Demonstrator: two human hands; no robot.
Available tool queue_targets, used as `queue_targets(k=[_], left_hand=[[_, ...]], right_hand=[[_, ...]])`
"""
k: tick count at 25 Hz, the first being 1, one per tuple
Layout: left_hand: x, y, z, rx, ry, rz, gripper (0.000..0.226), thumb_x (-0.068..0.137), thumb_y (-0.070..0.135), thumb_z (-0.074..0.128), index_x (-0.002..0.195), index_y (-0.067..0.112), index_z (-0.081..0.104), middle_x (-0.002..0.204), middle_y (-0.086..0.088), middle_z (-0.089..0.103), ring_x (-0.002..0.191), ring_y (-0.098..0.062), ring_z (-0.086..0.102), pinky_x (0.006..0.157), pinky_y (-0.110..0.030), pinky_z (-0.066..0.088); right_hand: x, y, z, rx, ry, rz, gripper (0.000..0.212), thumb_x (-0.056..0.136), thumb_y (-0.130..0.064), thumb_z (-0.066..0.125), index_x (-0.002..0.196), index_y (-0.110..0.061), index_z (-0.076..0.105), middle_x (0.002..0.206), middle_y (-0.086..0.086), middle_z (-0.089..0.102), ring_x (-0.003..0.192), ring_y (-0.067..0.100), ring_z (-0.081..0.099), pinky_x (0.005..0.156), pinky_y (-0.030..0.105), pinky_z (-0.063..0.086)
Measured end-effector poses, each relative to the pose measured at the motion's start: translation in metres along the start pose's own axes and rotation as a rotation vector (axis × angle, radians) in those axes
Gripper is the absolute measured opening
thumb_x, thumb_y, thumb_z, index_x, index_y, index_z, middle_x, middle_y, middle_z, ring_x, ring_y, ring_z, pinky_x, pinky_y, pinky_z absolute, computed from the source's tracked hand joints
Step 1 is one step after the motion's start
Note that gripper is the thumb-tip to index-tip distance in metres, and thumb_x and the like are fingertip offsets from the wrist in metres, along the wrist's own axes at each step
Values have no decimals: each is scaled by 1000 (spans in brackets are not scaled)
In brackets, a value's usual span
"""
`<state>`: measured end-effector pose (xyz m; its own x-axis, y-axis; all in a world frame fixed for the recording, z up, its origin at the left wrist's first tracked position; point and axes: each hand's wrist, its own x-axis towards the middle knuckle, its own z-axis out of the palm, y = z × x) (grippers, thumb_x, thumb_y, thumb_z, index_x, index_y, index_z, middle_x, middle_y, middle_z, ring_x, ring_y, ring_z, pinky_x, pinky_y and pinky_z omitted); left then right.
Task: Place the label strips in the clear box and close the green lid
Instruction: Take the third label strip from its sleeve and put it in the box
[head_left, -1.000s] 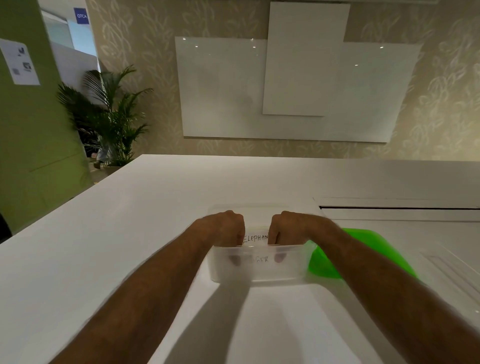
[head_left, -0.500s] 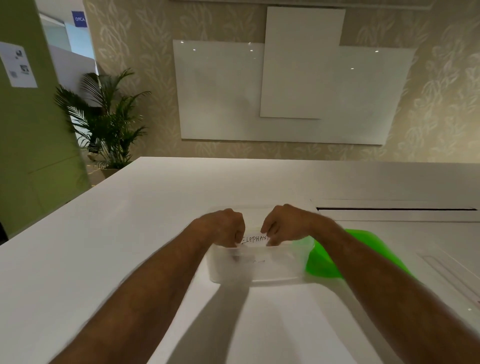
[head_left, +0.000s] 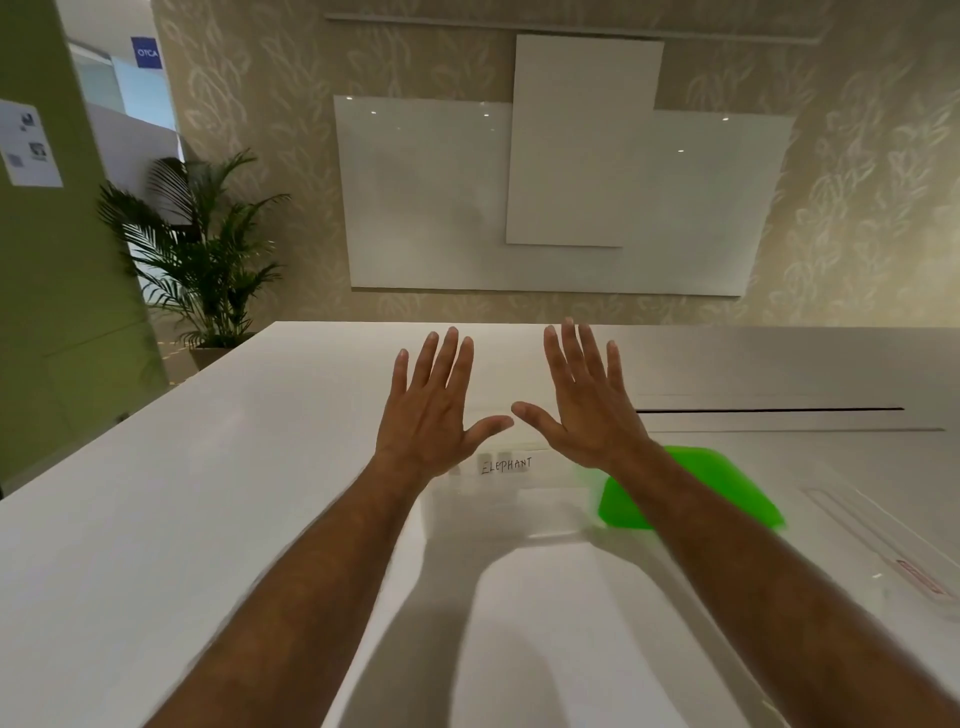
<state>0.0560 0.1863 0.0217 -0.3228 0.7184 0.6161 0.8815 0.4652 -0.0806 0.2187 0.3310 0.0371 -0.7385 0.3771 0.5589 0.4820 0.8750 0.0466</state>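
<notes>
A clear box (head_left: 498, 512) stands on the white table in front of me. Inside it a white label strip (head_left: 506, 464) reading ELEPHANT leans against the far wall. The green lid (head_left: 696, 488) lies on the table right beside the box, partly behind my right forearm. My left hand (head_left: 434, 410) and my right hand (head_left: 584, 402) are raised above and beyond the box, palms down, fingers spread wide, thumbs almost meeting. Neither hand holds anything.
The white table (head_left: 208, 493) stretches far ahead and to the left. A long dark slot (head_left: 769, 410) and flap panels cross its right side. A potted palm (head_left: 202, 260) stands off the table's far left corner, by a green wall.
Both hands were fists inside the box on the label strips. They have let go, risen out of the box and opened flat. The view has tilted up slightly.
</notes>
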Motion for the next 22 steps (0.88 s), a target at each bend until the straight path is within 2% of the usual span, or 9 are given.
queue_targets(k=[7,11,22], left_hand=[[-16,6,-4,-24,28,0,106,79,88,8,157,16,3,165,-8,-1,152,-27,-5,120,-53,0],[-19,20,-7,-55,6,18,107,77,88,6,157,17,-1,165,-7,-4,151,-27,-7,121,-53,-1],[-22,99,-11,-188,19,182,106,80,86,15,157,14,3,165,-10,0,152,-28,-2,121,-55,7]], right_hand=[[-27,2,-3,-66,-4,89,96,83,-80,9,153,-20,-17,162,8,-22,149,26,-20,120,57,-4],[-46,8,-10,-81,1,120,96,84,-80,12,154,-20,-15,163,9,-19,150,26,-18,120,57,-4],[-118,60,-45,-198,-56,256,98,82,-80,13,154,-19,-13,164,11,-15,151,29,-12,120,58,0]])
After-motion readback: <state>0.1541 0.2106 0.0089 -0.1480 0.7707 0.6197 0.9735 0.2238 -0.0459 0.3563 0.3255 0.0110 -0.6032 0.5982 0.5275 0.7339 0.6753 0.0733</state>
